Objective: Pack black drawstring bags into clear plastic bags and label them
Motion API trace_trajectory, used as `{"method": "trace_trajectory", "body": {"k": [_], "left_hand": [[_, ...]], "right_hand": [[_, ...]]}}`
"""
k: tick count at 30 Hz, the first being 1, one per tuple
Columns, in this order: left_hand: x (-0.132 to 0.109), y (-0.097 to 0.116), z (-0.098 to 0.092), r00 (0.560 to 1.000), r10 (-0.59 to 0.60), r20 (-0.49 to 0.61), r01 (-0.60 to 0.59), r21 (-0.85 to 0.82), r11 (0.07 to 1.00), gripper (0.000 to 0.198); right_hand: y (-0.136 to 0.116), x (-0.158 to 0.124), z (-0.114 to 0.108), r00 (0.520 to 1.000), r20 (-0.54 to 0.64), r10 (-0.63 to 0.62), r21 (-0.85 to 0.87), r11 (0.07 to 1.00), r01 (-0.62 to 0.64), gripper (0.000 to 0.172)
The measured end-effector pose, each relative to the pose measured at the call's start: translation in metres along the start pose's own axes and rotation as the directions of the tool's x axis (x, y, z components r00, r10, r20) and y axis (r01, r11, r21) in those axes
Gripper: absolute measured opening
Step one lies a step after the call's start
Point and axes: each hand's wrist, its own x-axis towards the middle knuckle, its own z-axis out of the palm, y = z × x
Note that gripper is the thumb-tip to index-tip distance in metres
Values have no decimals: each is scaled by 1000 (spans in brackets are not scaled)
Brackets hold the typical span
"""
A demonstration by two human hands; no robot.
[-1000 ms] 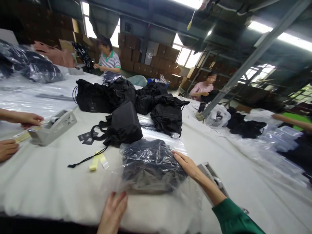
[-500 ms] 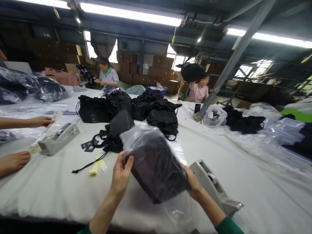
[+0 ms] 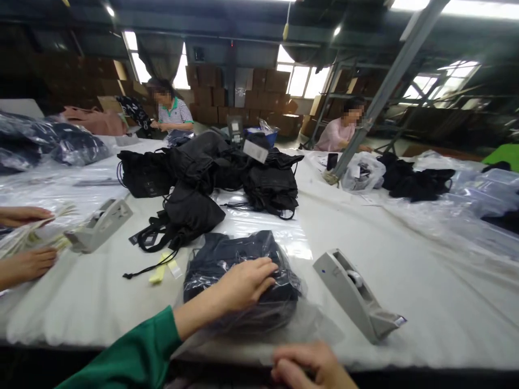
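Note:
A dark drawstring bag in a clear plastic bag (image 3: 239,251) lies on the table in front of me. My left hand (image 3: 249,283) rests flat on top of it, palm down, with the fingers stretched out. Close to the table's front edge, my right hand (image 3: 310,367) is slightly blurred, with its fingers curled together. Whether it pinches the plastic's loose end I cannot make out. To the right of the wrapped bag stands a grey tape dispenser (image 3: 357,297). Just beyond it lies a flat stack of clear plastic bags (image 3: 284,232).
Several black drawstring bags (image 3: 198,162) are heaped farther back. Yellow-and-white strips (image 3: 158,274) lie at left. A co-worker's hands (image 3: 30,262) handle pale strips near another tape dispenser (image 3: 99,224). Two people work across the table. A metal post (image 3: 365,124) rises at right.
The wrapped bag has come down from between both hands onto the table. My left hand has moved onto its top; my right hand has left its side and dropped to the front edge.

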Motion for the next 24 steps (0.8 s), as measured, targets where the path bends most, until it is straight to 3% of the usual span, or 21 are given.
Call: {"method": "trace_trajectory", "body": {"k": [2, 4, 6, 8, 9, 10, 12, 13, 14, 15, 18, 21, 24], "left_hand": [[-7, 11, -17, 996, 87, 24, -89, 91, 992, 27], [-23, 17, -31, 998, 34, -54, -24, 171, 985, 29], [-50, 9, -36, 983, -93, -158, 118, 158, 980, 34], [-88, -15, -36, 932, -258, -253, 279, 51, 959, 32], [-109, -31, -35, 874, -372, -313, 386, -18, 922, 30], [-129, -49, -35, 777, -513, -366, 522, -81, 849, 31], [-163, -85, -34, 487, -765, -421, 792, -156, 590, 41], [-173, -103, -33, 362, -835, -414, 875, -159, 458, 46], [-179, -118, -31, 284, -877, -387, 921, -143, 362, 50], [-180, -133, -29, 253, -901, -353, 942, -121, 312, 53], [-164, -164, -13, 251, -920, -301, 953, -90, 290, 49], [-145, -184, 3, 230, -928, -294, 959, -92, 267, 33], [-141, -194, 9, 230, -933, -276, 950, -145, 277, 20]], "right_hand": [[-9, 15, -38, 959, -276, -67, -64, 997, 51, 33], [-7, 43, -60, 901, -378, -214, -227, 965, 134, 38], [10, 75, -64, 910, -288, -299, -376, 909, 180, 46], [38, 99, -52, 936, -171, -306, -459, 866, 199, 49], [54, 106, -44, 942, -136, -306, -481, 852, 207, 49], [68, 110, -37, 941, -127, -312, -495, 842, 213, 49], [90, 112, -28, 927, -155, -341, -516, 828, 219, 52], [96, 111, -26, 917, -171, -362, -526, 820, 225, 53], [98, 110, -26, 907, -178, -382, -539, 809, 235, 53], [98, 109, -26, 898, -178, -402, -555, 795, 246, 53], [89, 108, -30, 884, -160, -438, -607, 750, 262, 50], [84, 106, -29, 892, -144, -429, -639, 728, 247, 53], [87, 105, -27, 897, -152, -414, -646, 729, 227, 54]]}}
